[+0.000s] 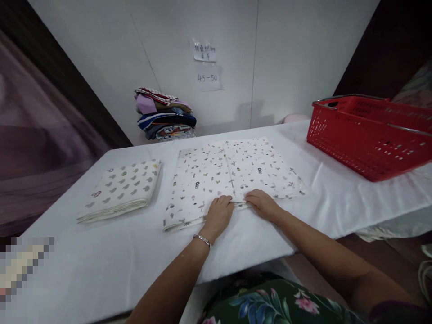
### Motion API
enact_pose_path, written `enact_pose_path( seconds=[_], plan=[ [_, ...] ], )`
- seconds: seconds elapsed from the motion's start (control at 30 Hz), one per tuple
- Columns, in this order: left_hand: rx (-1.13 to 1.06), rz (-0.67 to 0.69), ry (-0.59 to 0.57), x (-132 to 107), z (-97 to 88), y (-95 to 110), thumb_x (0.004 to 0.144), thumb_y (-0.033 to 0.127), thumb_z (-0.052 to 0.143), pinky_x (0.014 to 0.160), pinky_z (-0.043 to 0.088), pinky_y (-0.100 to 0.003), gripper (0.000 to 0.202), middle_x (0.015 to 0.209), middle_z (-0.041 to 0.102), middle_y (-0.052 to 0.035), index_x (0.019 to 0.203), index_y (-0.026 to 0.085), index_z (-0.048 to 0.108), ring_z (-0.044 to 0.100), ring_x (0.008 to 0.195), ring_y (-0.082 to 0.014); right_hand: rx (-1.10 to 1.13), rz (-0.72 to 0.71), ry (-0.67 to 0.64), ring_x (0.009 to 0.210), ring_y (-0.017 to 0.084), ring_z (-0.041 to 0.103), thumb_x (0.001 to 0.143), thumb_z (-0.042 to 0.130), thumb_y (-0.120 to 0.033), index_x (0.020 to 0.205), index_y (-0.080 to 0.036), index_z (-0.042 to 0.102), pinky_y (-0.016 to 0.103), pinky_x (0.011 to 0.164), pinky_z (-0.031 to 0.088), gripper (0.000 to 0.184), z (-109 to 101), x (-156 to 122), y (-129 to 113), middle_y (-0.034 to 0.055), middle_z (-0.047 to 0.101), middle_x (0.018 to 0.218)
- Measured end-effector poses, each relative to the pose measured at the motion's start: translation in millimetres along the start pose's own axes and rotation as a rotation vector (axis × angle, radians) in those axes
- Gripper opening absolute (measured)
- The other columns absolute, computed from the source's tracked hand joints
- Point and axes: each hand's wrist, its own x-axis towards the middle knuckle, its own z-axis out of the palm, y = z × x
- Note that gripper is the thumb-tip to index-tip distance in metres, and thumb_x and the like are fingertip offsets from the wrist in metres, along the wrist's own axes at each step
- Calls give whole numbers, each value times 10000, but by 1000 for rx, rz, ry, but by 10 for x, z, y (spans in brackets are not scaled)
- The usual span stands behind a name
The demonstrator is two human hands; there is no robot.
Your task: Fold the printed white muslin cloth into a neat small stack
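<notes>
A white cloth (205,170) printed with small plants, flamingos and rainbows lies folded on the table, with a seam or fold line running down its middle. At its near edge, my left hand (219,213) has its fingers curled over the fabric, close to the centre line. Just to the right, my right hand (261,203) grips the same edge, fingers bent and thumb hidden. The two hands are a small gap apart. To the left lies a second folded white cloth (123,186) with grey motifs, in several layers, touched by neither hand.
A red plastic basket (357,137) with metal handles stands on the right of the white-covered table (111,261). Behind the table's back edge rises a stack of folded fabrics (165,114). Handwritten paper notes (207,77) are stuck to the wall.
</notes>
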Motion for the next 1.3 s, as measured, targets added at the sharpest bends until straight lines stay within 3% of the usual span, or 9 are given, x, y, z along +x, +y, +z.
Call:
enact_pose_path(
  seconds=[0.23, 0.5, 0.67, 0.93, 1.17, 1.3],
  plan=[
    [-62, 10, 64, 12, -35, 29, 866, 144, 440, 764, 408, -337, 116, 925, 593, -50, 874, 168, 553, 521, 886, -189, 20, -39, 0, 977, 221, 525, 827, 490, -144, 1116, -184, 544, 391, 807, 443, 296, -26, -15, -31, 105, 598, 1079],
    [-67, -13, 23, 33, -66, 41, 883, 159, 393, 712, 403, -339, 172, 755, 571, -45, 790, 171, 537, 525, 754, -178, -28, -25, 7, 956, 219, 522, 836, 452, -116, 1079, -185, 552, 381, 785, 441, 272, -27, 11, -44, 107, 604, 1045],
    [-71, 5, 36, -4, -52, 35, 883, 152, 381, 719, 398, -343, 184, 765, 572, -49, 806, 172, 547, 524, 766, -180, -57, -28, 61, 905, 210, 523, 872, 417, -113, 1061, -192, 577, 358, 745, 433, 260, -38, -20, -34, 101, 613, 983],
    [-45, 25, -38, -30, -54, 56, 850, 102, 425, 717, 403, -341, 148, 781, 589, -39, 872, 177, 550, 540, 773, -188, -61, -31, -64, 864, 197, 506, 852, 443, -108, 1017, -194, 612, 339, 730, 413, 252, -67, -50, -66, 80, 598, 949],
    [-82, 16, -69, -51, -77, 73, 828, 90, 458, 756, 420, -350, 147, 820, 600, -40, 863, 193, 557, 545, 830, -191, -25, -38, -64, 885, 200, 516, 817, 492, -112, 1029, -205, 608, 356, 758, 419, 259, -81, -60, -70, 87, 591, 962],
    [-144, 4, -33, -85, -65, 60, 867, 174, 457, 788, 430, -352, 133, 883, 614, -41, 942, 208, 560, 543, 890, -189, 2, -57, -63, 891, 206, 521, 798, 500, -124, 1050, -206, 599, 368, 766, 427, 283, -98, -69, -70, 91, 590, 982]
  ],
)
